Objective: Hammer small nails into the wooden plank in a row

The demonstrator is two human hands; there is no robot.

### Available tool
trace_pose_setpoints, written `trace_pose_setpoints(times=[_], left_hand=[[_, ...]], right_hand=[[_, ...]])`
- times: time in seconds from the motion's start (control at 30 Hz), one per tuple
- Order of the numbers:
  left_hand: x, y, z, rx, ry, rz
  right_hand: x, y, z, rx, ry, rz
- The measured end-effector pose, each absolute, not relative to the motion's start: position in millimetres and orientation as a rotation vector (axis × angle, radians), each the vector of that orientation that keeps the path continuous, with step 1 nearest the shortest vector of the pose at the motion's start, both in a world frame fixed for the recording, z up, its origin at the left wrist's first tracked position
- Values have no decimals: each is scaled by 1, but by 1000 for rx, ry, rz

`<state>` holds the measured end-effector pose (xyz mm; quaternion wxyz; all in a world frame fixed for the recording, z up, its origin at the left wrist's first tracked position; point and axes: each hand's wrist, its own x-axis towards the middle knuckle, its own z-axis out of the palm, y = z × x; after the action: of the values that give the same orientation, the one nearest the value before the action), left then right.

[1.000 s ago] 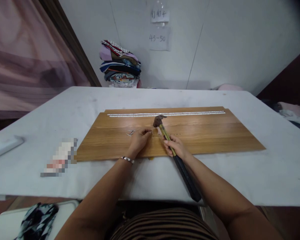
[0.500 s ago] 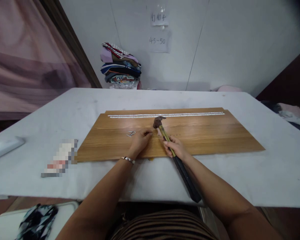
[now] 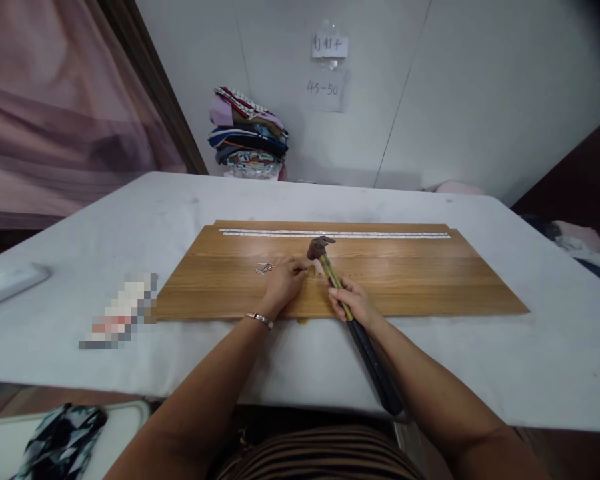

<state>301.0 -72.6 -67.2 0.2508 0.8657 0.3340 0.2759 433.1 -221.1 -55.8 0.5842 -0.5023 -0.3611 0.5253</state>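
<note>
My right hand (image 3: 356,304) is wrapped around the handle of a claw hammer (image 3: 333,270). The rusty head is raised a little over the wooden board (image 3: 425,287), and the black grip slants back toward me. Left of the hammer, my left hand (image 3: 283,283) rests low on the board with thumb and forefinger pinched together on a nail, mostly hidden by the fingertips. A small pile of loose nails (image 3: 264,268) lies just left of this hand. To the right of the hammer, several small dark nail heads (image 3: 353,275) form a row in the wood.
Two white measuring strips (image 3: 380,234) run along the board's far side. The board lies on a table with a white cloth (image 3: 545,347). A blurred-out packet (image 3: 120,310) is at the left, and folded clothes (image 3: 250,137) are stacked by the wall.
My view has shifted slightly. My left fingertips have moved a little closer together and stay near the same spot. The hammer is held in almost the same pose.
</note>
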Motion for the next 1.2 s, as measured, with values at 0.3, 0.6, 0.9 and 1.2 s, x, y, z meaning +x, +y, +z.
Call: trace_pose_setpoints(times=[0.3, 0.6, 0.9, 1.2], left_hand=[[302, -72, -71, 2330, 907, 762], [302, -70, -73, 2281, 907, 741], [301, -71, -73, 2269, 885, 740], [301, -70, -75, 2310, 891, 747]], right_hand=[[430, -232, -39, -1183, -853, 1268], [429, -234, -39, -1213, -868, 1284], [428, -234, -36, -1235, -851, 1264], [427, -233, -38, -1255, -885, 1265]])
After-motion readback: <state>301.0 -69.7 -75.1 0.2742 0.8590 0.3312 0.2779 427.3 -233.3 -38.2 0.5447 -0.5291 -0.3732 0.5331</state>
